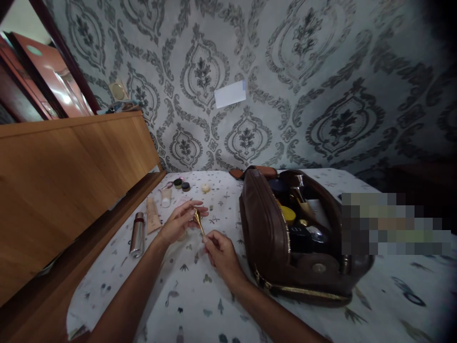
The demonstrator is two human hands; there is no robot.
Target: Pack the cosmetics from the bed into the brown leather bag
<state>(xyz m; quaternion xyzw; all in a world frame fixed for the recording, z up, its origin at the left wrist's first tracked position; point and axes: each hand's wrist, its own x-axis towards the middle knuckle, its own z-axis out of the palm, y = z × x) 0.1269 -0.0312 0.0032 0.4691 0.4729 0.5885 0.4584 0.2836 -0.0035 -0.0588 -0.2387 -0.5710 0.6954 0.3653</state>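
Observation:
A slender gold-coloured tool, wider at its upper end, spans the gap between my two hands above the printed sheet. My left hand has its thumb and fingers at the wide end, with the other fingertips stretched out to the right. The thin lower end is pinched by the thumb and fingers of my right hand. What kind of tool it is cannot be made out. Just right of my right hand stands an unzipped brown leather bag, holding a yellow-lidded jar and several dark and gold containers.
On the white patterned sheet lie a metallic bottle, a peach tube, a white-capped tube, dark-lidded pots and a cream pot. A wooden panel borders the left; a patterned wall rises behind.

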